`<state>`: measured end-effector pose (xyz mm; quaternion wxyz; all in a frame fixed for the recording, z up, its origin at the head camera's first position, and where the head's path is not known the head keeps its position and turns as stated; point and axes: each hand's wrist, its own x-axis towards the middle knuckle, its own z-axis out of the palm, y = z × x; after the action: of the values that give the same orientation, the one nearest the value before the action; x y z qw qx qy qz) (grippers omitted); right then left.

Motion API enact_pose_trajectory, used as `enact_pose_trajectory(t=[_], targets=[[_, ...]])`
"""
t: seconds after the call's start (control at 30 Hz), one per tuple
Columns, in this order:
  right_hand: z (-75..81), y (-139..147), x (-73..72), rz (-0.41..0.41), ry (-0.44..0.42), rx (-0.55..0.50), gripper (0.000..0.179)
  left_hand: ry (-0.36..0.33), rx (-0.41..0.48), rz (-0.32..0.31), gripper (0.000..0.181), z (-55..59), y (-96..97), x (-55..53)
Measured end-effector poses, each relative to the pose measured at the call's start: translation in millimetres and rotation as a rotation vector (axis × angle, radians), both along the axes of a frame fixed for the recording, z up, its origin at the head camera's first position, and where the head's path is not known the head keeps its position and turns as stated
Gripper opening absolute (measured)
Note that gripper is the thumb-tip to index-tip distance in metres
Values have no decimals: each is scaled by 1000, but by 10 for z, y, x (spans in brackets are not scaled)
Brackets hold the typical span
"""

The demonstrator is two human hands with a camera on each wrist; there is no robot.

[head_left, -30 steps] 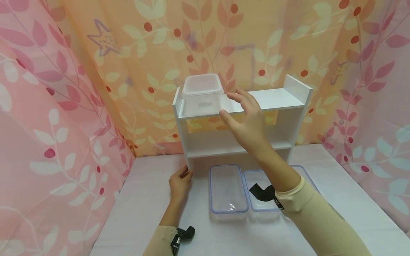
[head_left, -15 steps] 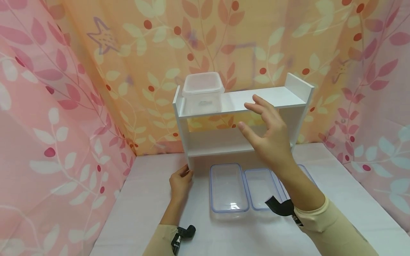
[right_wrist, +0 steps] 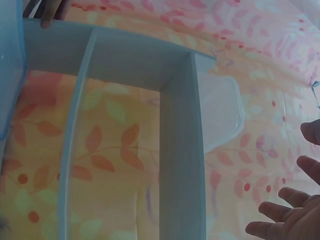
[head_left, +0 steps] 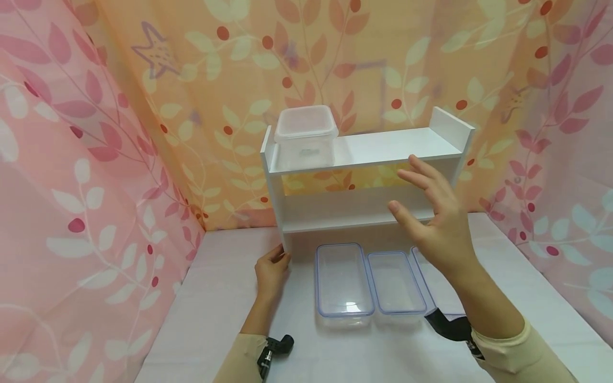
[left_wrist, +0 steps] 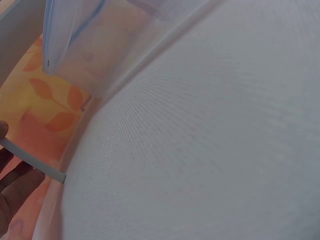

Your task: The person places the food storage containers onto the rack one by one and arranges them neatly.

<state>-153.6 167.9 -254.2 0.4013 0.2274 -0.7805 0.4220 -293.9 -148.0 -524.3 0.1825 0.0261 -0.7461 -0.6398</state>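
My left hand pinches the bottom of the left side panel of a white shelf. In the left wrist view the thumb and fingers lie on either side of the panel edge. A clear plastic food container with a frosted lid sits at the left end of the shelf's top board. My right hand is raised in front of the shelf's right part, fingers spread and holding nothing. The right wrist view shows its fingertips apart from the shelf and the container.
In front of the shelf stand a large clear container with a blue-rimmed lid, a smaller one beside it, and a third partly behind my right forearm. The shelf's middle board runs above them. Patterned curtains enclose the white-covered table.
My right hand has moved right and down, away from the container on the top board. My left hand keeps its hold on the side panel.
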Motion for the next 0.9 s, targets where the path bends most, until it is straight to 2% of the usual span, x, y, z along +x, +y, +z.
enact_pose_trajectory(t=[0.1,0.23,0.5,0.7,0.9], targets=[[-127,140,-65,5,11,8,56,-6,0,12,37,15,5,12],[-275,332,-101,-12,-19,39,61,-13,3,9,36,12,12,20],[-538,618,-51,-53,-55,61,64,-19,32,-9,37,-16,11,-1],[-779,820,-21,-66,-96,69,71,-13,4,1,35,-29,-8,-17],[-944,980,27,-97,-160,65,71,-9,-17,8,34,-7,-26,-18]])
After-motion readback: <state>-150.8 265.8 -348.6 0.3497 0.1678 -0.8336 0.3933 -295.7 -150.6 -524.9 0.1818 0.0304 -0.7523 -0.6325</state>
